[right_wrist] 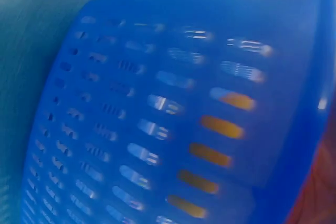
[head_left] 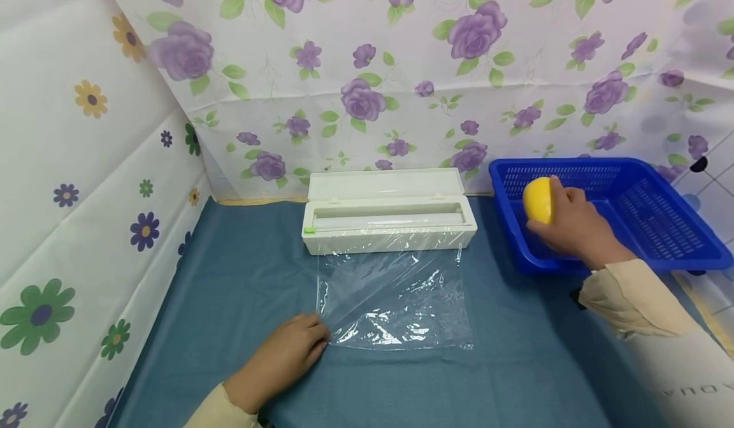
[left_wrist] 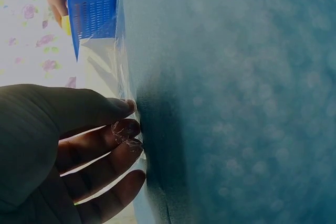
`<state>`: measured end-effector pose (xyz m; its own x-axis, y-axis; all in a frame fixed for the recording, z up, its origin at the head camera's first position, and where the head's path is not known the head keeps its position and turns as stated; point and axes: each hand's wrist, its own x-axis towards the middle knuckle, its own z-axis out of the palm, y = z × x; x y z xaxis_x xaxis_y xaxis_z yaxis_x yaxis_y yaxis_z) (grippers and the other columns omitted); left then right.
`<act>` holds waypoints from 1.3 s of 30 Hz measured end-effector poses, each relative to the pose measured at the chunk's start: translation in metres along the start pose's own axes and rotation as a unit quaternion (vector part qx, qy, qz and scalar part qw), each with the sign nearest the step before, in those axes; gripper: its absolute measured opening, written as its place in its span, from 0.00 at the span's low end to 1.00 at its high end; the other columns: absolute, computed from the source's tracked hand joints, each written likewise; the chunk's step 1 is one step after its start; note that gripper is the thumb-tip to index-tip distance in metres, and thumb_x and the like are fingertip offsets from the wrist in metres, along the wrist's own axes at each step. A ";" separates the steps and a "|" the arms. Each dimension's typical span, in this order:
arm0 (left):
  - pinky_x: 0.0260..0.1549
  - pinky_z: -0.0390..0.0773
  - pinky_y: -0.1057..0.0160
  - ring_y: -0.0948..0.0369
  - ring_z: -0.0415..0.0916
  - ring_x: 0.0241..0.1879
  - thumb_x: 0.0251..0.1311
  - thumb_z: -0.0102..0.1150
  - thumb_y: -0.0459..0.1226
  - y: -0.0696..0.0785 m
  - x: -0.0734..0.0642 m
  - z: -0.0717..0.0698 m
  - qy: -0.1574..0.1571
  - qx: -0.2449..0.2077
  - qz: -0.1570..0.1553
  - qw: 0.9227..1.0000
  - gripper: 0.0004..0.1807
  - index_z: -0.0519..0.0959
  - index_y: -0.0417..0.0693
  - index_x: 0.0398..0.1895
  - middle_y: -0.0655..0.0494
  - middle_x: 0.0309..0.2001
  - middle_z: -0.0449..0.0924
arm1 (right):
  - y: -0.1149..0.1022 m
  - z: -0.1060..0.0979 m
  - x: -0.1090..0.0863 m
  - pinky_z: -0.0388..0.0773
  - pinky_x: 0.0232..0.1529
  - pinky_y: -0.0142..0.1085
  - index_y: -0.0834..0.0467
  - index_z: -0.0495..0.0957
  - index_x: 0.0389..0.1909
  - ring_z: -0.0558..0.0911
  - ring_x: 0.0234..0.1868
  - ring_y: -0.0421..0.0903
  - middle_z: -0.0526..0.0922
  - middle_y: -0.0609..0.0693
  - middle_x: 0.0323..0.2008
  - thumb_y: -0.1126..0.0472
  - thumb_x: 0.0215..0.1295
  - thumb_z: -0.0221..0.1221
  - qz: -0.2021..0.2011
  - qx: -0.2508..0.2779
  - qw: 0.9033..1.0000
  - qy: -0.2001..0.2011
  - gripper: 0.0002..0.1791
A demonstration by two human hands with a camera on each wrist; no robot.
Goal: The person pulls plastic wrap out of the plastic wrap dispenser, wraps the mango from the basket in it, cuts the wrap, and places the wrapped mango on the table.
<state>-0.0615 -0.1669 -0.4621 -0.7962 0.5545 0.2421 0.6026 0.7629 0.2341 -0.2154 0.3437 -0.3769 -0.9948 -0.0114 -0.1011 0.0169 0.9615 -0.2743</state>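
My left hand (head_left: 287, 358) rests low at the near left corner of a sheet of clear plastic wrap (head_left: 395, 300). In the left wrist view, crumpled film (left_wrist: 126, 136) shows at the fingertips, pinched at its edge. The sheet runs out over the table from a white wrap dispenser box (head_left: 390, 240), whose lid stands raised and whose roll (head_left: 390, 220) shows inside. My right hand (head_left: 576, 224) grips a smooth yellow fruit, lemon-like (head_left: 538, 200), over the left part of a blue plastic basket (head_left: 676, 259). In the right wrist view the slotted basket wall (right_wrist: 136, 93) hides most of that hand.
Blue-grey cloth (head_left: 241, 275) covers the table. A white sheet with purple flowers (head_left: 361, 100) hangs behind the box and basket, and another flowered sheet (head_left: 92, 179) slopes along the left edge. The basket reaches the table's right side.
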 end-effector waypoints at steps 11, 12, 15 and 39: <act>0.35 0.77 0.62 0.65 0.72 0.31 0.59 0.69 0.34 0.001 0.001 0.000 -0.006 -0.007 -0.005 1.000 0.05 0.83 0.53 0.28 0.66 0.29 0.75 | -0.009 -0.005 -0.011 0.74 0.47 0.69 0.50 0.25 0.81 0.66 0.53 0.73 0.51 0.78 0.70 0.35 0.67 0.56 -0.019 0.004 0.999 0.028 0.59; 0.35 0.77 0.62 0.65 0.73 0.32 0.59 0.69 0.34 0.001 0.001 0.000 -0.006 -0.006 -0.004 1.000 0.05 0.83 0.53 0.28 0.66 0.29 0.75 | -0.009 -0.005 -0.012 0.74 0.47 0.69 0.50 0.25 0.81 0.66 0.53 0.73 0.51 0.78 0.70 0.35 0.67 0.56 -0.021 0.003 0.999 0.032 0.59; 0.35 0.77 0.62 0.65 0.73 0.32 0.59 0.69 0.34 0.001 0.001 -0.001 -0.005 -0.007 -0.003 1.000 0.05 0.83 0.53 0.29 0.66 0.29 0.75 | -0.012 -0.006 -0.014 0.73 0.47 0.69 0.49 0.27 0.81 0.65 0.53 0.73 0.52 0.77 0.69 0.37 0.67 0.57 -0.031 0.002 0.998 0.048 0.58; 0.35 0.77 0.62 0.65 0.74 0.33 0.58 0.70 0.33 0.001 0.000 -0.001 -0.004 -0.009 -0.007 1.000 0.05 0.83 0.53 0.29 0.66 0.30 0.76 | -0.076 0.006 -0.043 0.79 0.47 0.64 0.49 0.43 0.82 0.70 0.56 0.69 0.59 0.68 0.72 0.54 0.58 0.69 -0.176 -0.006 0.976 0.128 0.57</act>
<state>-0.0609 -0.1668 -0.4615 -0.8047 0.5469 0.2308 0.5925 0.7645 0.2542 -0.1732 0.2698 -0.3575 -0.9311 -0.2741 0.2406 -0.3303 0.9134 -0.2378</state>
